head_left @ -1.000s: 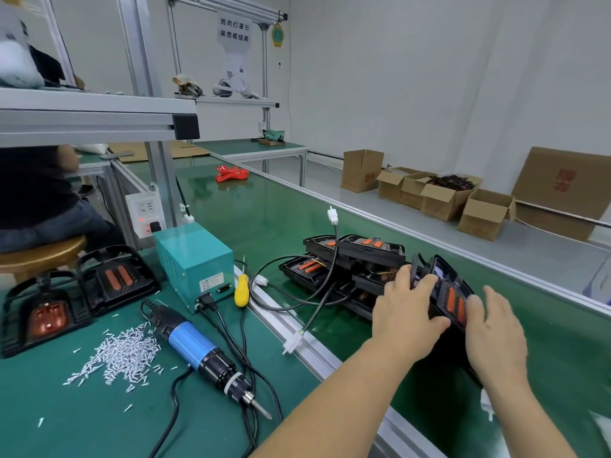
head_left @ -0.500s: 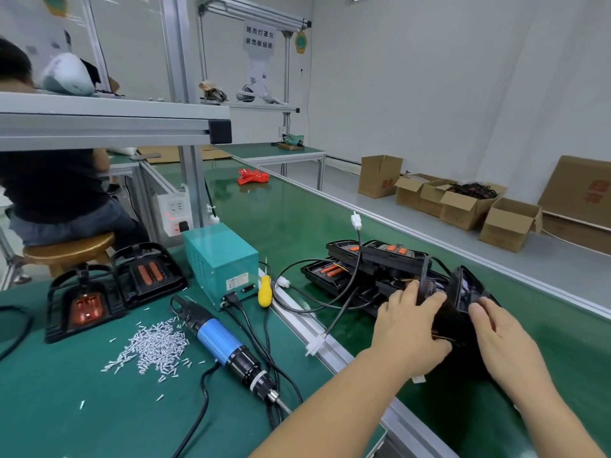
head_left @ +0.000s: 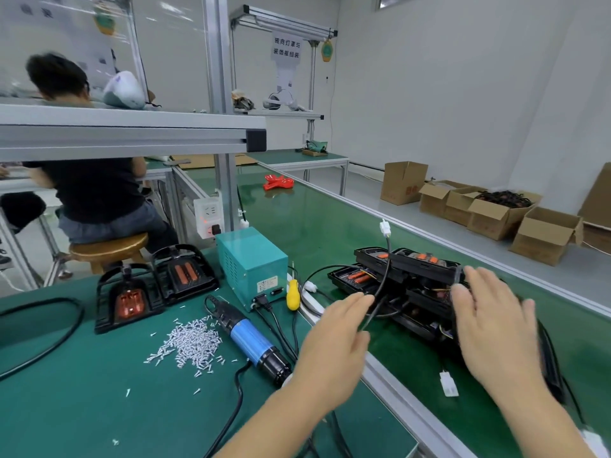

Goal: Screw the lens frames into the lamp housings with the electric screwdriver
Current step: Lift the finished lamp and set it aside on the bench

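A stack of black lamp housings (head_left: 410,276) with orange lenses and trailing wires lies on the green conveyor belt. My left hand (head_left: 334,345) hovers open in front of the stack, fingers apart, holding nothing. My right hand (head_left: 492,328) is open above a black housing (head_left: 550,368) lying on the belt at the right, mostly hidden by the hand. The blue and black electric screwdriver (head_left: 251,342) rests on the bench mat beside a pile of small silver screws (head_left: 188,345). Two more housings, one (head_left: 127,300) and another (head_left: 183,276), stand at the bench's back.
A teal power supply box (head_left: 251,266) and a yellow-handled screwdriver (head_left: 293,294) sit by the belt's rail. White connectors (head_left: 448,385) lie on the belt. A person on a wooden stool (head_left: 109,247) sits at left. Cardboard boxes (head_left: 542,234) stand on the floor at right.
Both hands have let go of the black housing they held; it now lies on the belt under my right hand. My left hand has drawn back towards the bench.
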Available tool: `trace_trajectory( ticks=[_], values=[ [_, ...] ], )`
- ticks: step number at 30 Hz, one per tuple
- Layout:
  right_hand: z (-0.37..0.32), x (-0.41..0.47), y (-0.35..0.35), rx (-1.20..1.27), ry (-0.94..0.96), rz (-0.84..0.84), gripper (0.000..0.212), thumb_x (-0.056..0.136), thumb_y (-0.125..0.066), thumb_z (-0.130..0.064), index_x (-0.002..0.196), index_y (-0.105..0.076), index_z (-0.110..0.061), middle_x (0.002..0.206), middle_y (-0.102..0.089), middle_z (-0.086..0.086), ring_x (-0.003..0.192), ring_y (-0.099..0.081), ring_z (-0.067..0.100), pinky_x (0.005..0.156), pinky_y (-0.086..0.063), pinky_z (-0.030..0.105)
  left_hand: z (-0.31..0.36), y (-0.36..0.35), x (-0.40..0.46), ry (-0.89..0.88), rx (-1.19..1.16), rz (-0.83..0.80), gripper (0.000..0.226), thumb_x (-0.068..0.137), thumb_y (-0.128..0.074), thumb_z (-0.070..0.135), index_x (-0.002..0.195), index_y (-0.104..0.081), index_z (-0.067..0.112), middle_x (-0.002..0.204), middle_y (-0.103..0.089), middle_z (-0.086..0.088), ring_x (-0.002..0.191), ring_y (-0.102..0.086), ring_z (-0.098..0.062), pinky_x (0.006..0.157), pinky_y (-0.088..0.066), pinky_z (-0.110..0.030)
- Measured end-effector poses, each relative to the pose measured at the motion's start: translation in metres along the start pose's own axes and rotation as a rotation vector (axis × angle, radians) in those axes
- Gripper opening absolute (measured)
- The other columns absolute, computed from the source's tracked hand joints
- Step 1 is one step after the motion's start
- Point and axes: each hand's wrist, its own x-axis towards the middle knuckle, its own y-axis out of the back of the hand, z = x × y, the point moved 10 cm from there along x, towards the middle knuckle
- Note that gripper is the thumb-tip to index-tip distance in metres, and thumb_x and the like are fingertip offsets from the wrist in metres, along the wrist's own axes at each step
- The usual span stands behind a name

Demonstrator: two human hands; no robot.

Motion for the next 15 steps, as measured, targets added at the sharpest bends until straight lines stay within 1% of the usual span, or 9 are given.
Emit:
trace_trajectory(
  ticks=[3,5,7,9,10,12,15],
  values=[
    [-0.054,-0.015,-0.016,0.065,0.138,-0.077,0.064,0.095,-0.016,-0.050,0.148,-0.039,-0.022,0.154,-0.036,-0.004,0.144,-0.025,0.012,0.119,-0.003,0.039,-0.030,0.031,-0.021,0.083,0.026,0.074,0.051,0.100,-0.040,0.015,0.146,-0.029,0.035,0.140,-0.024,0.030,0.133,-0.018,0.011,0.108,-0.009,-0.007],
    [-0.084,-0.027,-0.037,0.079,0.219,-0.171,0.057,0.098,-0.019,-0.049,0.148,-0.035,-0.027,0.154,-0.033,-0.009,0.144,-0.022,0.008,0.119,-0.001,0.038,-0.049,0.050,-0.035,0.136,0.043,0.122,0.051,0.099,-0.042,0.015,0.144,-0.031,0.035,0.140,-0.029,0.028,0.133,-0.022,0.007,0.105,-0.014,-0.008],
    [-0.108,-0.038,-0.061,0.049,0.281,-0.271,0.051,0.102,-0.019,-0.046,0.150,-0.027,-0.032,0.154,-0.027,-0.013,0.144,-0.016,0.005,0.119,0.001,0.040,-0.066,0.065,-0.049,0.187,0.090,0.148,0.051,0.099,-0.043,0.018,0.145,-0.030,0.034,0.143,-0.030,0.024,0.135,-0.022,0.003,0.108,-0.015,-0.011],
    [-0.126,-0.048,-0.083,0.026,0.311,-0.359,0.050,0.103,-0.017,-0.046,0.151,-0.022,-0.034,0.155,-0.022,-0.014,0.144,-0.012,0.004,0.118,0.002,0.042,-0.081,0.077,-0.065,0.238,0.140,0.170,0.051,0.099,-0.044,0.022,0.146,-0.029,0.034,0.149,-0.028,0.020,0.138,-0.020,0.000,0.115,-0.014,-0.021],
    [-0.136,-0.054,-0.092,0.005,0.335,-0.393,0.051,0.102,-0.014,-0.046,0.151,-0.020,-0.034,0.155,-0.021,-0.014,0.144,-0.011,0.005,0.118,0.002,0.044,-0.088,0.082,-0.071,0.264,0.159,0.180,0.051,0.099,-0.045,0.024,0.146,-0.029,0.034,0.150,-0.027,0.019,0.139,-0.019,-0.001,0.117,-0.014,-0.025],
    [-0.156,-0.068,-0.109,-0.029,0.399,-0.444,0.053,0.100,-0.009,-0.045,0.151,-0.020,-0.034,0.156,-0.020,-0.012,0.144,-0.011,0.007,0.118,0.002,0.048,-0.101,0.091,-0.083,0.299,0.196,0.191,0.052,0.098,-0.046,0.025,0.146,-0.028,0.034,0.151,-0.026,0.018,0.140,-0.019,-0.001,0.117,-0.014,-0.026],
    [-0.183,-0.087,-0.130,0.055,0.440,-0.501,0.049,0.103,-0.018,-0.047,0.150,-0.022,-0.033,0.155,-0.022,-0.011,0.144,-0.013,0.007,0.117,0.008,0.049,-0.117,0.106,-0.098,0.331,0.291,0.200,0.053,0.097,-0.047,0.028,0.146,-0.026,0.035,0.152,-0.023,0.017,0.142,-0.018,-0.004,0.117,-0.011,-0.023]
  ],
)
